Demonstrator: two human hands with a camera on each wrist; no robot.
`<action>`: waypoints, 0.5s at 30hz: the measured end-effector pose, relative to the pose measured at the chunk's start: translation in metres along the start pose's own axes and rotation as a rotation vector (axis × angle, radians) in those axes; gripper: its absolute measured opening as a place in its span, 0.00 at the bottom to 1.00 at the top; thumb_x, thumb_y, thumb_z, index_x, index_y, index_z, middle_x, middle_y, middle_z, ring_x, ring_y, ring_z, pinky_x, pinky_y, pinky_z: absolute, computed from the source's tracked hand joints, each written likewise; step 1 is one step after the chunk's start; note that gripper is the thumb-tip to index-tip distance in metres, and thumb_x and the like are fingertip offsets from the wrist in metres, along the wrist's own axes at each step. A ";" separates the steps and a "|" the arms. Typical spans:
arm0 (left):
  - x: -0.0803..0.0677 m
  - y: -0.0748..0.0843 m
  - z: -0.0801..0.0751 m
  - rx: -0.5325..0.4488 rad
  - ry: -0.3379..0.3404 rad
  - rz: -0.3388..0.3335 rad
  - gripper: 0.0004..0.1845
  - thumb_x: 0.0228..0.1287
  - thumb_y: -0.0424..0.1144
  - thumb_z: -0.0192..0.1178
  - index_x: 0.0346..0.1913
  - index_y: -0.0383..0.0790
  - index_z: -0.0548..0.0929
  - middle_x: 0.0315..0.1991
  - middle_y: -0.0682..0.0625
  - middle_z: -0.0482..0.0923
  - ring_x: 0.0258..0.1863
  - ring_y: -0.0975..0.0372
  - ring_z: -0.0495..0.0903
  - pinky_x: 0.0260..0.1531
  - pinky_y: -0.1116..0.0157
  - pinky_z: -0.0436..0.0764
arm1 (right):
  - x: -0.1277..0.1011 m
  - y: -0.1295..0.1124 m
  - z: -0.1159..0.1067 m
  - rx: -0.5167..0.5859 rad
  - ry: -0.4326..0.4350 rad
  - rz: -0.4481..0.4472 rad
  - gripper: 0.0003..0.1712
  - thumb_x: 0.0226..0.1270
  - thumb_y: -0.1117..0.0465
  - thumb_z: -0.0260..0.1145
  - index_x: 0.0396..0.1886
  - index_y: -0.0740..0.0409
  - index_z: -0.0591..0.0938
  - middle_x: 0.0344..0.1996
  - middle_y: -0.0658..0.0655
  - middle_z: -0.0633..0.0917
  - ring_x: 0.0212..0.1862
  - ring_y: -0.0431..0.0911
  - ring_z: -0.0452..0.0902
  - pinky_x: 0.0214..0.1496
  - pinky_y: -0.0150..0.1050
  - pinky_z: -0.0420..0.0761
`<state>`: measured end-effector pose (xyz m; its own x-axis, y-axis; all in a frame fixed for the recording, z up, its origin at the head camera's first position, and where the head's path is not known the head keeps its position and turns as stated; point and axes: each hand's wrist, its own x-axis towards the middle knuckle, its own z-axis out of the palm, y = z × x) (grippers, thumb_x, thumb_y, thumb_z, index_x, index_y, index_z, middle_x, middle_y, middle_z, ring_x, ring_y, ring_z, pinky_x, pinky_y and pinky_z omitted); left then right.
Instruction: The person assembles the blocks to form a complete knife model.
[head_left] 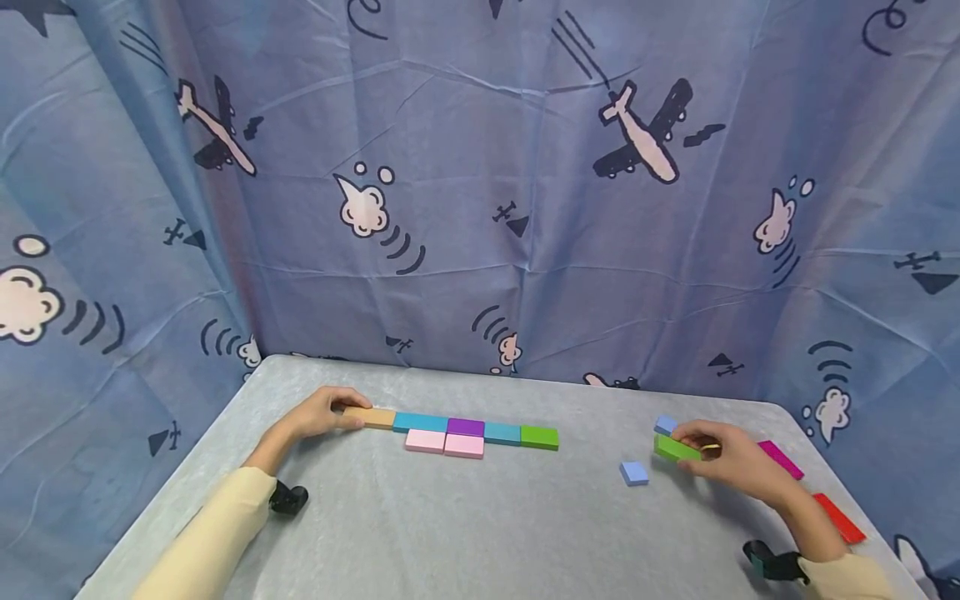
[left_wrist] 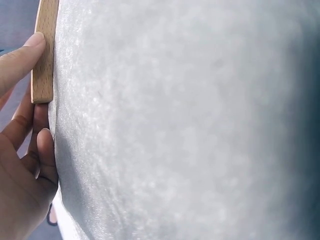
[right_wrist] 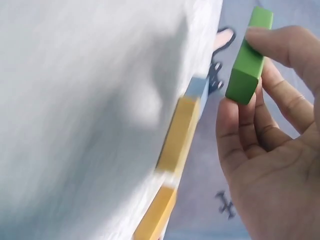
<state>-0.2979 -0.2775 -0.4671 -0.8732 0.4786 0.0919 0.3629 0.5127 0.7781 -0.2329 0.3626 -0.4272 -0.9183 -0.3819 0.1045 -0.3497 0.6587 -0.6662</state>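
At the left end of a row of flat blocks, my left hand (head_left: 327, 412) pinches a tan wooden block (head_left: 372, 417). In the left wrist view the thumb lies on the face of that block (left_wrist: 44, 65), with other fingers partly hidden behind it. The row runs on through a blue block (head_left: 420, 422), a purple block (head_left: 466, 427), a teal block (head_left: 502, 433) and a green block (head_left: 540, 437). Two pink blocks (head_left: 425, 441) sit along its near side. My right hand (head_left: 738, 458) grips another green block (right_wrist: 248, 65) between thumb and fingers, raised off the table.
Two small light blue blocks (head_left: 633, 473) lie left of the right hand. Yellow blocks (right_wrist: 179, 135) stand near it on the table, mostly hidden from the head view. A magenta block (head_left: 781, 460) and a red block (head_left: 838, 518) lie at the right edge. A patterned curtain (head_left: 480, 208) hangs behind.
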 end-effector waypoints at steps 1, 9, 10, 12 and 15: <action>0.000 0.000 0.000 -0.001 0.000 0.002 0.15 0.54 0.33 0.68 0.46 0.35 0.83 0.40 0.46 0.81 0.38 0.55 0.75 0.39 0.62 0.73 | 0.003 -0.002 0.003 0.018 -0.006 -0.019 0.19 0.53 0.62 0.73 0.45 0.60 0.80 0.38 0.54 0.81 0.37 0.46 0.76 0.39 0.37 0.77; 0.001 0.001 0.001 -0.007 0.001 0.005 0.14 0.54 0.31 0.68 0.45 0.35 0.83 0.40 0.46 0.81 0.37 0.56 0.75 0.37 0.64 0.73 | 0.033 -0.032 0.027 0.098 -0.038 -0.088 0.20 0.55 0.58 0.73 0.47 0.58 0.81 0.41 0.53 0.81 0.40 0.50 0.76 0.42 0.41 0.77; 0.001 0.000 0.001 -0.006 0.002 0.003 0.14 0.54 0.31 0.68 0.45 0.35 0.83 0.39 0.46 0.81 0.37 0.56 0.75 0.36 0.64 0.73 | 0.037 -0.036 0.031 0.104 -0.036 -0.098 0.20 0.54 0.58 0.73 0.47 0.57 0.81 0.41 0.53 0.81 0.40 0.50 0.76 0.43 0.41 0.77; 0.001 0.000 0.001 -0.004 0.004 -0.002 0.14 0.53 0.31 0.68 0.45 0.35 0.84 0.39 0.46 0.81 0.37 0.56 0.75 0.36 0.63 0.72 | 0.045 -0.044 0.039 0.125 -0.045 -0.124 0.20 0.54 0.58 0.73 0.47 0.57 0.81 0.41 0.53 0.82 0.40 0.51 0.76 0.43 0.42 0.77; 0.000 0.000 0.000 0.003 0.006 -0.006 0.14 0.54 0.31 0.68 0.45 0.36 0.84 0.40 0.47 0.81 0.37 0.56 0.75 0.37 0.63 0.72 | 0.058 -0.054 0.054 0.156 -0.070 -0.164 0.20 0.54 0.58 0.73 0.47 0.57 0.81 0.41 0.53 0.82 0.41 0.51 0.77 0.43 0.43 0.77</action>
<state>-0.2980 -0.2770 -0.4670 -0.8773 0.4711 0.0915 0.3591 0.5179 0.7764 -0.2572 0.2700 -0.4257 -0.8346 -0.5229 0.1733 -0.4554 0.4779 -0.7511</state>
